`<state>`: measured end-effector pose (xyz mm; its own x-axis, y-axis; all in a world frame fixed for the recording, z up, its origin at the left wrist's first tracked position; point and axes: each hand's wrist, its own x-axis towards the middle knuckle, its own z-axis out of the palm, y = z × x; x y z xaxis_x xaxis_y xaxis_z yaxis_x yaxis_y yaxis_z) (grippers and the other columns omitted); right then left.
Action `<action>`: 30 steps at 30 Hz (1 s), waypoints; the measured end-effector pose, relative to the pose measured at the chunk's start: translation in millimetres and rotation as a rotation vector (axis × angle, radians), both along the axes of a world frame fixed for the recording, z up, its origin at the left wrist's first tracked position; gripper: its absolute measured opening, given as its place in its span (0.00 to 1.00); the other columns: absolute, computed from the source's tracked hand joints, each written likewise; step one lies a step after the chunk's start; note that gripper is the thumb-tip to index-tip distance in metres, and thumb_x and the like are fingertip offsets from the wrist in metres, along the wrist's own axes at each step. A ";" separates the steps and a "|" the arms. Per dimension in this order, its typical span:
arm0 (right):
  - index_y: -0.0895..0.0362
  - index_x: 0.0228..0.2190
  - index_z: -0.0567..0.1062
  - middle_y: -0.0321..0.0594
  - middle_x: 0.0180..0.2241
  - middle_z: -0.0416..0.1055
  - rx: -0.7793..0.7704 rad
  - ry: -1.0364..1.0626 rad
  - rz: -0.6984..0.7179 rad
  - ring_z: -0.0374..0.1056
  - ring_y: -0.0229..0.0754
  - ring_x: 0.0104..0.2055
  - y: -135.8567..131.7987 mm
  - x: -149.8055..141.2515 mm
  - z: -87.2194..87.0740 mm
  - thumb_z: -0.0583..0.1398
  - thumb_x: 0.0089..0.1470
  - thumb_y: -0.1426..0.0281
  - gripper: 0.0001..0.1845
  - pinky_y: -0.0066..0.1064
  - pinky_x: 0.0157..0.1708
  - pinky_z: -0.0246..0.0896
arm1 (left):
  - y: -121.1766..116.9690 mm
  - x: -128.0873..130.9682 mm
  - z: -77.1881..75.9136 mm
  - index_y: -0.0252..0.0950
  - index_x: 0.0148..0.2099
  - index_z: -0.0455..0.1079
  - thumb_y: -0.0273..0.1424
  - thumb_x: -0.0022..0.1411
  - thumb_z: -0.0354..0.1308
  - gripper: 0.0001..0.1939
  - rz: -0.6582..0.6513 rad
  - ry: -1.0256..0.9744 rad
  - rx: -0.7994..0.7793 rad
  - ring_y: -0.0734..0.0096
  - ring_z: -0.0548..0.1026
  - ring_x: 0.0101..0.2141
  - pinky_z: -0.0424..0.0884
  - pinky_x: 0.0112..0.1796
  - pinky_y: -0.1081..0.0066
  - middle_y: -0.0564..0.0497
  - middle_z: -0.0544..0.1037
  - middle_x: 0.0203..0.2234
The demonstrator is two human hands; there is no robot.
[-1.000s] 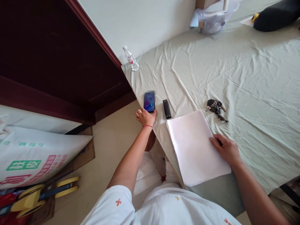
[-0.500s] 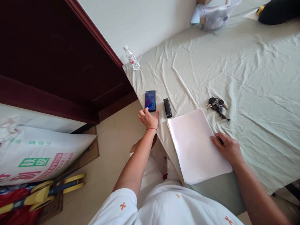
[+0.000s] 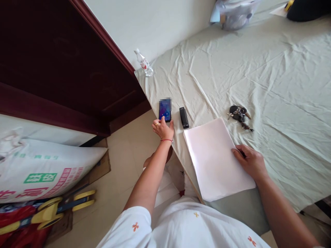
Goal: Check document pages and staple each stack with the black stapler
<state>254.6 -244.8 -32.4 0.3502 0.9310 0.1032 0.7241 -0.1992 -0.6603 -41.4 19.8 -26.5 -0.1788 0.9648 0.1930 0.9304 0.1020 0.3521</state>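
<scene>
My left hand (image 3: 163, 130) is at the lower end of a smartphone (image 3: 164, 112) lying face up near the table's left edge. One fingertip touches the lit screen, part of which is blurred out. The thumb is stretched out beside the phone, the other fingers loosely bent. A black stapler (image 3: 183, 117) lies just right of the phone. My right hand (image 3: 249, 161) is closed at the right edge of a stack of white paper (image 3: 217, 162), its thumb against the sheets. Its curled fingers are partly hidden.
A bunch of keys (image 3: 239, 113) lies beyond the paper on the wrinkled cloth (image 3: 281, 103). A water bottle (image 3: 144, 63) stands at the far left corner. At the back are a clear plastic container (image 3: 235, 17) and a black item (image 3: 307, 10). A printed sack (image 3: 51, 168) lies on the floor.
My left fingertip has shifted slightly further onto the phone's screen. My right hand stays at the paper's edge. The whole view has shifted a little.
</scene>
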 end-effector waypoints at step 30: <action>0.51 0.35 0.78 0.39 0.30 0.79 -0.005 0.007 -0.014 0.72 0.44 0.29 0.5 -0.6 1.8 0.59 0.64 0.53 0.16 0.35 0.31 0.61 | 1.1 -0.5 -4.8 0.39 0.63 0.74 0.44 0.64 0.67 0.28 -0.008 -0.065 0.058 0.41 0.50 0.76 0.51 0.71 0.44 0.34 0.63 0.68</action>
<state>254.0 -244.3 -30.7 0.3642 0.9264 0.0960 0.7167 -0.2130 -0.6641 -42.0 20.9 -31.4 -0.1849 0.9538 0.2369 0.9059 0.0719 0.4173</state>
